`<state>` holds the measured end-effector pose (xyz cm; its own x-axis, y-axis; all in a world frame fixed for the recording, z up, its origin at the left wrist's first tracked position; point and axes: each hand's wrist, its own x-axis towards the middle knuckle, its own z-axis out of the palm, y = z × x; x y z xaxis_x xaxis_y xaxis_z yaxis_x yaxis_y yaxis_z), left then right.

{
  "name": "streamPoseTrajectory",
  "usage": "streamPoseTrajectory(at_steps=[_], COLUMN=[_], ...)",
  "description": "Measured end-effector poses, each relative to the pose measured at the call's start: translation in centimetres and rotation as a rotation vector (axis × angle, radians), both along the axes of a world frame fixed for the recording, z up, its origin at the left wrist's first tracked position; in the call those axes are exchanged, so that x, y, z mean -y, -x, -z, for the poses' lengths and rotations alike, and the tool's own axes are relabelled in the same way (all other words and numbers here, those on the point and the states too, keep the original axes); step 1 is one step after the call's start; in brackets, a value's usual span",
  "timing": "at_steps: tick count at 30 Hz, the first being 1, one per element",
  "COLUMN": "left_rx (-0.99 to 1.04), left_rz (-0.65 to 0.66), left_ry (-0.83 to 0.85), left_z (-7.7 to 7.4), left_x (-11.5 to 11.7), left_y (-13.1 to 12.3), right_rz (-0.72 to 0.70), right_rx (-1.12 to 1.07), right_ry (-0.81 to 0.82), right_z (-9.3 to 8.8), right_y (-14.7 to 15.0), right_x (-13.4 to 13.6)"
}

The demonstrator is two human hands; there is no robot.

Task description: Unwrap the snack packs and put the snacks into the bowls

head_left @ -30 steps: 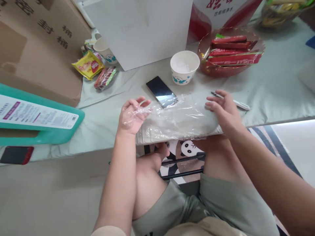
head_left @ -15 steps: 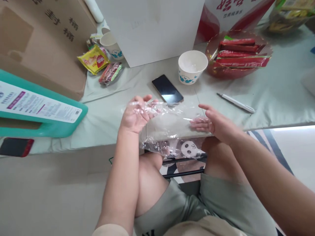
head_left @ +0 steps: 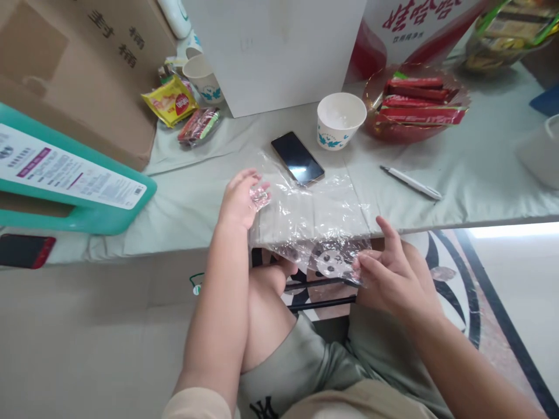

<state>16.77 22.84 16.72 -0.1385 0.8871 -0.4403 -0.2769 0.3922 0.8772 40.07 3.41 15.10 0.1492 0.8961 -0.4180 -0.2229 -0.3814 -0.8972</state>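
Observation:
A clear, crinkled plastic bag [head_left: 305, 218] is stretched between my hands at the table's front edge, partly hanging over it. At its left side, my left hand [head_left: 240, 199] has its fingers curled against the film, with some plastic between thumb and fingers. My right hand [head_left: 393, 273] pinches the bag's lower right corner between thumb and fingers, the index finger raised. Just beyond the bag lies a dark smartphone [head_left: 297, 158]. To the right of the phone rests a white pen [head_left: 411, 183], and behind stands a white paper cup [head_left: 340, 121] with blue leaf prints.
A red-tinted bowl [head_left: 417, 131] of red-wrapped snacks stands behind right, near a large white box [head_left: 283, 58]. On the left are a cardboard box [head_left: 82, 87], a green container [head_left: 117, 218], snack packets [head_left: 171, 102] and a red-edged phone [head_left: 26, 251] at the table edge.
My right hand has gone from open and flat beside the bag to pinching its lower right corner, moving down. The bag is spread flatter. My left hand's fingers have curled more.

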Motion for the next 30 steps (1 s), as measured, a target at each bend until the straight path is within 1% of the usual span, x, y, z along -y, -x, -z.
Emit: streamPoseTrajectory(at_steps=[2,3,4,5,6,8,9,10,11,12,13,14,16,18,19,20,21,24,25,26,27,30], left_rx=[-0.189,-0.287,-0.387,-0.484,-0.578,-0.765,-0.838,-0.912,-1.011,-1.108,-1.193,-1.261,-1.311,-1.255,-1.208,-1.168,-1.143,-1.138,-1.141,-1.135,-1.119,-1.033], left_rz=[-0.082,-0.103,-0.095,-0.051,0.024,0.283,0.447,0.582,0.709,0.782,0.811,0.796,0.675,0.525,0.482,0.477,0.513,0.741,0.788,0.791,0.758,0.529], left_ry=[-0.097,-0.176,-0.276,-0.393,-0.529,-0.727,-0.792,-0.831,-0.796,-0.755,-0.709,-0.658,-0.565,-0.514,-0.522,-0.550,-0.587,-0.673,-0.682,-0.688,-0.691,-0.622], left_z=[-0.1,-0.2,-0.5,-0.8,-1.1,-1.7,-1.9,-1.8,-1.6,-1.2,-0.7,-0.2,0.7,1.2,1.2,1.2,1.2,1.5,1.8,2.1,2.4,2.7], left_x=[0.9,1.8,3.0,4.6,6.5,10.8,12.9,14.7,16.3,17.4,18.0,18.3,17.9,17.1,16.7,16.4,16.3,16.9,17.2,17.5,17.7,17.5], left_y=[1.0,1.5,2.0,2.4,2.6,2.3,1.9,1.4,0.9,0.4,0.1,0.1,0.6,1.6,1.9,2.2,2.1,0.8,0.2,-0.3,-0.6,-0.3], right_rz=[0.034,0.046,0.047,0.039,0.027,0.020,0.033,0.054,0.080,0.108,0.137,0.162,0.186,0.176,0.176,0.184,0.193,0.165,0.142,0.127,0.126,0.198], right_rx=[0.012,0.004,-0.013,-0.038,-0.072,-0.158,-0.206,-0.256,-0.305,-0.348,-0.382,-0.408,-0.424,-0.395,-0.366,-0.332,-0.295,-0.181,-0.154,-0.136,-0.129,-0.120], right_ry=[-0.028,-0.036,-0.039,-0.039,-0.034,-0.017,-0.009,0.000,0.004,0.004,-0.001,-0.009,-0.044,-0.084,-0.098,-0.108,-0.113,-0.140,-0.152,-0.163,-0.169,-0.159], right_z=[0.2,0.2,0.2,0.2,0.1,0.1,0.0,0.0,0.1,0.1,0.1,0.1,0.0,-0.1,0.0,0.1,0.3,1.0,1.3,1.4,1.5,1.2], right_y=[-0.5,-0.8,-1.0,-1.1,-1.2,-1.1,-0.9,-0.8,-0.6,-0.5,-0.4,-0.4,-0.7,-1.3,-1.6,-1.9,-2.2,-2.6,-2.6,-2.6,-2.6,-2.8], right_x=[0.4,0.6,0.9,1.1,1.3,1.6,1.7,1.7,1.7,1.6,1.5,1.4,1.2,1.0,1.0,1.0,1.1,1.3,1.3,1.4,1.4,1.3])
